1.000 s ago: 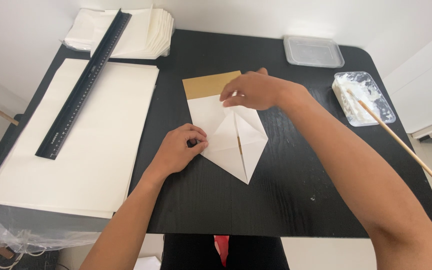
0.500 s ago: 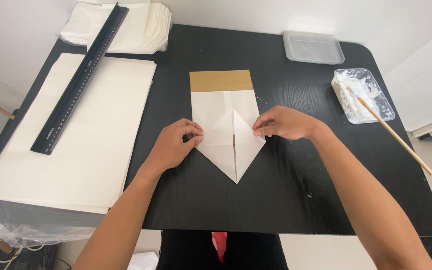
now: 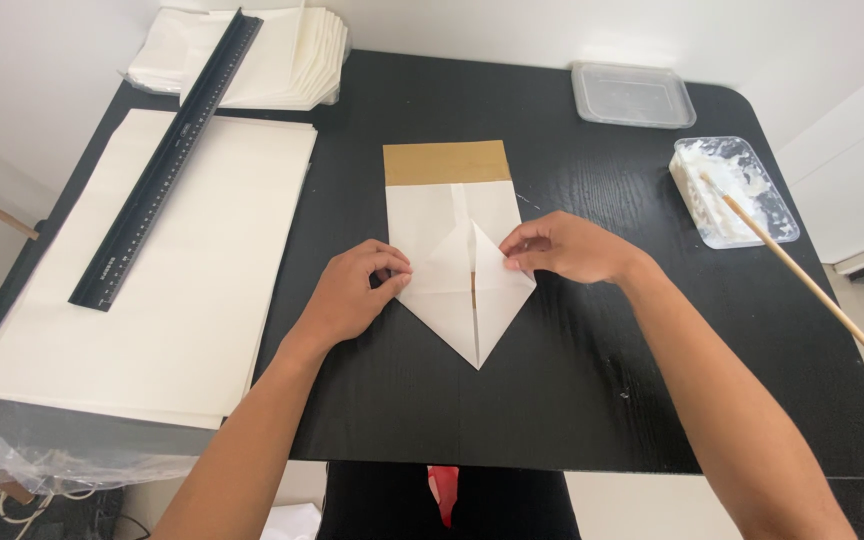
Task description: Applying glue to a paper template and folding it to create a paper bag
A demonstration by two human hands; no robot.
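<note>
Folded white paper [image 3: 460, 280] lies mid-table on the black tabletop [image 3: 592, 400], its point toward the person — light, thin, easily creased, best pinched at its edges, where left hand [image 3: 352, 292] and right hand [image 3: 567, 247] press bunched fingertips.

Both forearms run off the bottom edge. The left hand [image 3: 352, 295] covers the folded paper's [image 3: 462, 265] left corner; the right hand [image 3: 567, 247] hides part of its right flap. The ruler's [image 3: 167, 160] markings are too small to read (its top end is cropped), and the desk [image 3: 592, 400] hides the red object [image 3: 442, 490] below it
</note>
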